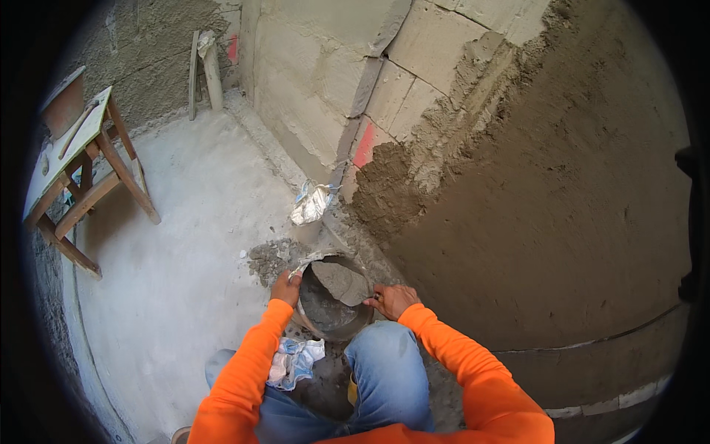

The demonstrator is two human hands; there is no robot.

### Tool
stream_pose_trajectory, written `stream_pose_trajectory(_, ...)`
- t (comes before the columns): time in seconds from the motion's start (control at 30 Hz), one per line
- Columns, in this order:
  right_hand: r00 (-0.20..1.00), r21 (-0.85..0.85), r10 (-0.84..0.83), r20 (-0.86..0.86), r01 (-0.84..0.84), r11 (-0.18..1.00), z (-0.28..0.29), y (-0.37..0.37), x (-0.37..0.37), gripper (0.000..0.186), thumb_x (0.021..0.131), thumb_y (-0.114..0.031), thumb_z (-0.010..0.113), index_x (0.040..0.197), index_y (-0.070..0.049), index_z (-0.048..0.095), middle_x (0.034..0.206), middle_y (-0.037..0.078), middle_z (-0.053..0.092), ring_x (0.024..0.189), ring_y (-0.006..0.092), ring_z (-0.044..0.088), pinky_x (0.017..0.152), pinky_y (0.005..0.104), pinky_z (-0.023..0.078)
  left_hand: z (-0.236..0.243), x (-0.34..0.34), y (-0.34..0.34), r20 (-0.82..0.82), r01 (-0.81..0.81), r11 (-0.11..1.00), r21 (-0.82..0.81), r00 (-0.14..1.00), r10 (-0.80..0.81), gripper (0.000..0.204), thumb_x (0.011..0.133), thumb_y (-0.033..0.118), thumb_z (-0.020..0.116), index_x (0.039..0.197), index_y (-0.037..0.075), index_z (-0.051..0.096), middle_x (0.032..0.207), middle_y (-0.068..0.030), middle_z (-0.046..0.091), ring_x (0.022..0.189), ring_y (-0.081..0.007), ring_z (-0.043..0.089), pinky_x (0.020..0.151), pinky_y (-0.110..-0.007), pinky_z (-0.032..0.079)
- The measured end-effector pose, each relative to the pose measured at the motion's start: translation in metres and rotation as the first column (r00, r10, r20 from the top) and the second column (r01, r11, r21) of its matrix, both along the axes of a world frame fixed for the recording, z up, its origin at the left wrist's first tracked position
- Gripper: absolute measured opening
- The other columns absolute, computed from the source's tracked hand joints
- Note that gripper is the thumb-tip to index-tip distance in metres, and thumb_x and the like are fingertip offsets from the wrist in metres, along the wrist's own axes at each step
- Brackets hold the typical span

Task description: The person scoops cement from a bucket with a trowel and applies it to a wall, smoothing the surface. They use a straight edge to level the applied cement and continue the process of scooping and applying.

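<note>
In the head view, my left hand (285, 288) grips the left rim of a round bucket (318, 325) on the floor in front of my knees, at some pale, crumpled material on that rim. My right hand (390, 299) is closed on the handle of a trowel at the bucket's right side. Its blade carries a mound of wet grey mortar (339, 280) over the bucket's mouth. The dark grey inside of the bucket shows below the blade. Crumpled white-and-blue wrappers lie just beyond the bucket (310, 203) and between my legs (296, 362).
A wooden stand (107, 181) with a pale board, a hammer-like tool and a reddish panel stands at left. Wet render covers the right wall (540, 207); block wall (310, 81) shows behind. A pipe (213, 74) leans in the back corner. Mortar crumbs (266, 259) lie beside the bucket.
</note>
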State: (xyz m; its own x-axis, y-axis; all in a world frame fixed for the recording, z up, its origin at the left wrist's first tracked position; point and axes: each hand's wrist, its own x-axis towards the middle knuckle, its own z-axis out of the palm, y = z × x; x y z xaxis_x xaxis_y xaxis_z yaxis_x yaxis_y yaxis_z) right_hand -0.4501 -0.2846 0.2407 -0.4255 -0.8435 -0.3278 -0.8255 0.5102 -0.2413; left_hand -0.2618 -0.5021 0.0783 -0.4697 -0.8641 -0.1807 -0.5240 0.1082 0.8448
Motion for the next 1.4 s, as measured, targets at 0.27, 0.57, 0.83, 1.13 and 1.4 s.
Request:
stream_pose_trajectory(0.27, 0.493, -0.105, -0.016, 0.870, 0.217, 0.970, 0.058, -0.068, -0.076, 0.034, 0.095, -0.040, 0.068, 0.095, -0.006, 0.065, 0.063, 0.006, 0.061, 0.049, 0.0188, 0.059, 0.045, 0.0348, 0.044, -0.033, 0.037, -0.050, 0.211, -0.113, 0.992, 0.051, 0.972, 0.100, 0.073, 0.090, 0.055, 0.060, 0.138, 0.000, 0.054, 0.135, -0.0270, 0.057, 0.128, -0.0406, 0.054, 0.109, -0.042, 0.041)
stream_pose_trajectory(0.57, 0.960, -0.390, -0.259, 0.105, 0.280, 0.877, 0.030, -0.091, -0.131, 0.043, 0.086, -0.050, 0.069, 0.097, -0.009, 0.069, 0.081, 0.018, 0.069, 0.082, 0.0373, 0.067, 0.078, 0.0456, 0.052, -0.044, 0.051, -0.052, 0.211, -0.219, 0.965, 0.144, 0.960, 0.186, 0.073, 0.089, 0.053, 0.064, 0.140, 0.002, 0.053, 0.133, -0.0267, 0.059, 0.126, -0.0398, 0.056, 0.108, -0.041, 0.042)
stream_pose_trajectory(0.83, 0.901, 0.289, 0.362, -0.238, -0.290, 0.912, -0.102, -0.036, -0.005, 0.031, 0.089, -0.036, 0.064, 0.101, -0.009, 0.073, 0.095, 0.017, 0.073, 0.093, 0.0366, 0.070, 0.082, 0.0461, 0.055, 0.006, -0.001, 0.016, 0.017, 0.155, 0.988, -0.002, 0.988, -0.155, 0.066, 0.093, 0.048, 0.059, 0.135, -0.002, 0.050, 0.110, -0.0329, 0.065, 0.106, -0.0489, 0.062, 0.093, -0.050, 0.047)
stream_pose_trajectory(1.13, 0.994, 0.088, -0.092, 0.061, 0.087, 0.992, -0.055, 0.005, 0.012, 0.045, 0.092, -0.052, 0.060, 0.113, -0.013, 0.066, 0.096, 0.015, 0.073, 0.099, 0.0363, 0.068, 0.085, 0.0489, 0.050, -0.006, 0.002, -0.012, -0.013, 0.042, 0.999, 0.020, 0.999, -0.041, 0.064, 0.096, 0.048, 0.053, 0.135, -0.004, 0.053, 0.123, -0.0321, 0.061, 0.118, -0.0462, 0.058, 0.102, -0.046, 0.043)
stream_pose_trajectory(1.4, 0.961, -0.245, -0.002, 0.277, 0.072, 0.967, 0.061, -0.014, -0.013, 0.043, 0.091, -0.049, 0.067, 0.100, -0.008, 0.067, 0.074, 0.010, 0.069, 0.064, 0.0268, 0.067, 0.058, 0.0396, 0.050, -0.034, 0.027, -0.049, 0.058, -0.147, 0.979, 0.143, 0.988, 0.140, 0.071, 0.096, 0.055, 0.050, 0.138, -0.001, 0.053, 0.137, -0.0266, 0.056, 0.132, -0.0397, 0.051, 0.111, -0.040, 0.038)
